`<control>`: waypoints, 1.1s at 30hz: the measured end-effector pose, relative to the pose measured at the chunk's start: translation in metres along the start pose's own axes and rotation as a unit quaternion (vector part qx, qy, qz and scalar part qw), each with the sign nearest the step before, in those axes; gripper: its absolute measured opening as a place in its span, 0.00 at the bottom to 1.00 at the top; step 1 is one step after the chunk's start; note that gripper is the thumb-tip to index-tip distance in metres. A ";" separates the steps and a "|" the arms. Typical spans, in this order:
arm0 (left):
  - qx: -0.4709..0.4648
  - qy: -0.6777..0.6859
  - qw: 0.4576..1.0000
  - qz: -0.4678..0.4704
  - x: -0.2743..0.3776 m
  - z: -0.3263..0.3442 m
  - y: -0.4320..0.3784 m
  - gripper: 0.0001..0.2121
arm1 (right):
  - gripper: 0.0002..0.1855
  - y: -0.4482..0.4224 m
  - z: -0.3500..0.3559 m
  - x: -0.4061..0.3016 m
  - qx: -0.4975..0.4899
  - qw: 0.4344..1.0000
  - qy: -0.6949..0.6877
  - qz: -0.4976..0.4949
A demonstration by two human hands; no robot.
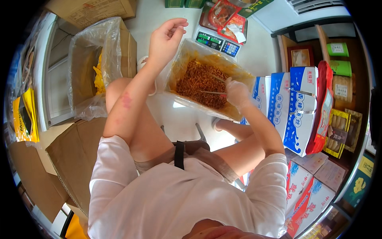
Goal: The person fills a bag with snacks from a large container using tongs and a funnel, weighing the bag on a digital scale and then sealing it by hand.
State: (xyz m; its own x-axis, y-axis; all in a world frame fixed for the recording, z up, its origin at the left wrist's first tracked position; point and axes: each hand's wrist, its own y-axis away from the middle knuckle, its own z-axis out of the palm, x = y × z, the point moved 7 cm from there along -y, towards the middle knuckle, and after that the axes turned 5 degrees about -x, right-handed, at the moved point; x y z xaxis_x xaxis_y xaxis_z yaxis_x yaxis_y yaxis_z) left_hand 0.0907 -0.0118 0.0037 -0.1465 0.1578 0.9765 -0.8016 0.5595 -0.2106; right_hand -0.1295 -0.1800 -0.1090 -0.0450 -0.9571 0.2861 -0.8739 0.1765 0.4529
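Observation:
My right hand (238, 93), in a thin clear glove, grips a pair of metal tongs (212, 92) at the right side of a plastic-lined cardboard box (238, 70). The two arms of the tongs are spread apart and reach into reddish-brown shredded dried food (200, 80) that covers the box's bottom. My left hand (167, 35) is raised beside the box's upper left corner, its fingers loosely curled and nothing visible in them. Just beyond the box stands a digital scale (218, 42) with a tray, on which lie red printed food packets (223, 15) and a white slip.
At the left stands another lined cardboard box (128, 50) with yellow plastic (98, 74) inside. Blue-and-white cartons (302, 110) and a red bag (323, 107) stand close to my right arm, before shelves of packaged goods. Open cardboard flaps (77, 152) are near my left elbow.

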 end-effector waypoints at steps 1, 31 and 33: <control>-0.001 0.001 1.000 0.005 0.001 0.001 -0.001 0.10 | 0.12 -0.005 0.010 -0.005 -0.023 0.999 0.022 -0.007; -0.001 -0.027 1.000 -0.005 -0.005 0.002 -0.005 0.11 | 0.15 0.081 -0.001 0.040 0.076 0.983 -0.146 0.084; 0.000 -0.027 1.000 -0.010 -0.007 0.001 -0.003 0.11 | 0.13 0.097 -0.014 0.045 0.091 0.980 -0.134 0.113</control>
State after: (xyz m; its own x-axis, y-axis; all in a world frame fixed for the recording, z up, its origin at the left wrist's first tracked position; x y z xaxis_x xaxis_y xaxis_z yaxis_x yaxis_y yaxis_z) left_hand 0.0939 -0.0155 -0.0022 -0.1607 0.1025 0.9817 -0.8046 0.5625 -0.1904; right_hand -0.2096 -0.2028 -0.0404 -0.3508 -0.9289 0.1186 -0.8979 0.3697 0.2390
